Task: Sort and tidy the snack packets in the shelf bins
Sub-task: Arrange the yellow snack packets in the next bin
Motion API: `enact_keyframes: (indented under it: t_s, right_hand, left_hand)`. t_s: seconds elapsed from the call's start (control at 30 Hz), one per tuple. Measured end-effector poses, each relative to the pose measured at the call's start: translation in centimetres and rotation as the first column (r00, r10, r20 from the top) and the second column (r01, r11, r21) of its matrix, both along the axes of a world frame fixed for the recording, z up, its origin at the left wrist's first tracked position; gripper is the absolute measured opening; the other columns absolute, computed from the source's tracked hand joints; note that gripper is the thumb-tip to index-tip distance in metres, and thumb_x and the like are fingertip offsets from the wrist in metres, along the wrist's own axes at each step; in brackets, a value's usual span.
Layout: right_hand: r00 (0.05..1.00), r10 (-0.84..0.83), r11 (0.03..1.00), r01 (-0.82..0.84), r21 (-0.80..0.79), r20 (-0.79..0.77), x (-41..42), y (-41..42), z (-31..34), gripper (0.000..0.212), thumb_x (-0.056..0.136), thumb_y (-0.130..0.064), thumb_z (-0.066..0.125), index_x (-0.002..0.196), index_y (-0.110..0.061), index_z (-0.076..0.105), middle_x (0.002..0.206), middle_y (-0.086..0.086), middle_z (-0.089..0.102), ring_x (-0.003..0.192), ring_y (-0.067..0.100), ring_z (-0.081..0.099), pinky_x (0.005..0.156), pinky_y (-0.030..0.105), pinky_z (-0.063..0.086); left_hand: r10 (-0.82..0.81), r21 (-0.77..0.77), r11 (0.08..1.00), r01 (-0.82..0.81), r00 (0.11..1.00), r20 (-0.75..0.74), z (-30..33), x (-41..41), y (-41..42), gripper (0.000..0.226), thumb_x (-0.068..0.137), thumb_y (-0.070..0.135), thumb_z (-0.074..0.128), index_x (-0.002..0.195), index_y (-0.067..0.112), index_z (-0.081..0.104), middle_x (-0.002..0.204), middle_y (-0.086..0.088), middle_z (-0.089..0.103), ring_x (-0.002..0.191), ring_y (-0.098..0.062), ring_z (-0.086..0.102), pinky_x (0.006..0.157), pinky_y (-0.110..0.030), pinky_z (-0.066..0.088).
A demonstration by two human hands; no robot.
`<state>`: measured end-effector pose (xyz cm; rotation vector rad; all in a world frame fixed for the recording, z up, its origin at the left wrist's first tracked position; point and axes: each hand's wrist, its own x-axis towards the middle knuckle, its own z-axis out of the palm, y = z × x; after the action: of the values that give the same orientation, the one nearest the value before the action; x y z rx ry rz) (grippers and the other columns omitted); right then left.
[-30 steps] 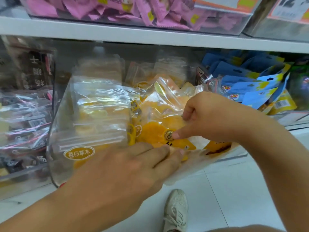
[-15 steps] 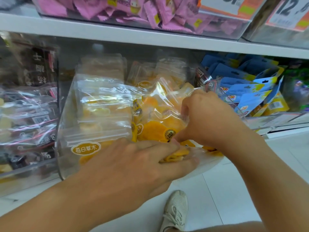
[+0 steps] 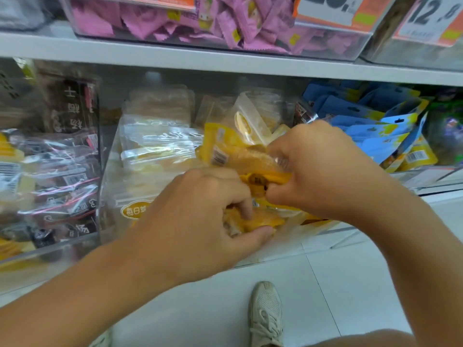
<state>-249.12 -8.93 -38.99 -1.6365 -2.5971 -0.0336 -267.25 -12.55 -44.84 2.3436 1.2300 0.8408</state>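
Both hands (image 3: 200, 216) (curled) on packets (image 3: 253, 159)

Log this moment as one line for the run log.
left hand grips lower yellow packet | right hand grips upper yellow packet | clear middle bin

The left hand (image 3: 200, 221) covers the lower front of the clear bin (image 3: 110, 196) and half its oval label (image 3: 134, 211). The right hand (image 3: 318, 171) hides part of the yellow packets (image 3: 253, 159). Price tags (image 3: 431, 18) are cut off at the top edge. The left-side packets (image 3: 50, 171) are blurred, their print unreadable.
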Motion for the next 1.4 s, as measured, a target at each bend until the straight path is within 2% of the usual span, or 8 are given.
enact_keyframes:
  t_s: [0.13,0.27,0.47,0.67,0.77,1.0,1.27,1.4]
  right_hand:
    - [0.987,0.033,0.991,-0.054,-0.126,-0.158,2.0,-0.2,0.4,0.032,0.066,-0.038,0.069,0.063,-0.011,0.052,0.056,0.005,0.051,0.051,0.017,0.046,0.048,0.035,0.043]
    - [0.966,0.001,0.940,-0.089,-0.330,-0.259,3.6,0.5,-0.1,0.039,0.065,-0.049,0.065,0.084,-0.015,0.070,0.075,0.003,0.069,0.070,0.024,0.066,0.065,0.048,0.057]
    - [0.709,-0.001,0.983,-0.128,-0.130,-0.705,3.3,0.8,-1.2,0.023,0.075,-0.023,0.083,0.097,-0.025,0.076,0.079,-0.001,0.076,0.069,0.019,0.073,0.063,0.040,0.060]
    - [0.817,0.049,0.998,-0.063,-0.003,-0.575,2.4,1.2,-1.7,0.019,0.073,-0.036,0.083,0.090,-0.032,0.076,0.071,-0.006,0.070,0.064,0.008,0.064,0.062,0.025,0.054]
    - [0.857,-0.052,0.990,-0.025,-0.141,-0.512,3.5,1.4,-1.9,0.015,0.073,-0.033,0.083,0.086,-0.029,0.077,0.071,-0.004,0.072,0.066,0.011,0.067,0.068,0.036,0.055]
    - [0.698,0.032,0.997,0.032,0.076,-0.716,4.1,1.4,-1.8,0.007,0.084,-0.014,0.076,0.088,-0.020,0.077,0.070,-0.007,0.073,0.067,0.009,0.070,0.063,0.029,0.058]
    - [0.858,0.099,0.931,0.099,0.352,-0.504,4.0,1.3,-1.6,0.014,0.089,-0.029,0.068,0.089,-0.021,0.079,0.080,-0.008,0.071,0.075,0.009,0.062,0.072,0.026,0.051]
    - [0.905,-0.041,0.989,0.096,0.110,-0.423,3.3,0.7,-0.9,0.020,0.082,-0.048,0.064,0.074,-0.030,0.066,0.064,-0.009,0.060,0.065,0.008,0.054,0.061,0.030,0.046]
  left_hand:
    - [0.215,0.275,0.940,-0.203,0.976,-0.016,0.4,0.6,0.1,0.084,0.054,0.068,0.076,0.119,0.023,0.049,0.118,0.007,0.046,0.106,-0.015,0.045,0.088,-0.021,0.033]
    - [0.244,0.176,0.955,-0.239,0.970,-0.005,1.3,0.1,1.1,0.126,0.047,0.071,0.080,0.150,0.023,0.028,0.145,0.000,0.029,0.136,-0.019,0.029,0.113,-0.025,0.024]
    - [0.221,0.018,0.975,-0.221,0.969,-0.108,0.7,-1.3,2.4,0.067,0.051,0.080,0.063,0.106,0.044,0.052,0.094,0.022,0.062,0.089,-0.007,0.061,0.077,-0.038,0.055]
    - [0.200,-0.030,0.977,-0.212,0.952,-0.231,0.3,-1.6,3.1,0.016,0.082,0.043,0.070,0.091,0.040,0.058,0.077,0.019,0.063,0.076,-0.007,0.060,0.070,-0.032,0.048]
    - [0.198,-0.049,0.977,-0.206,0.970,-0.139,0.1,-1.6,3.1,0.014,0.089,0.042,0.066,0.086,0.038,0.053,0.062,0.018,0.059,0.064,-0.005,0.056,0.062,-0.032,0.046]
    - [0.117,-0.163,0.978,-0.133,0.988,-0.101,-0.1,-2.2,3.9,0.042,0.088,0.031,0.071,0.123,0.047,0.056,0.098,0.023,0.065,0.078,0.003,0.057,0.077,-0.032,0.051]
    - [0.209,-0.118,0.969,-0.218,0.974,-0.083,-1.4,-2.0,5.0,0.017,0.086,0.031,0.077,0.072,0.032,0.067,0.067,0.014,0.065,0.065,-0.008,0.059,0.064,-0.035,0.053]
    - [0.209,-0.115,0.971,-0.212,0.977,-0.032,-1.5,-1.7,4.6,0.021,0.085,0.039,0.075,0.067,0.031,0.066,0.061,0.015,0.063,0.060,-0.007,0.058,0.060,-0.033,0.050]
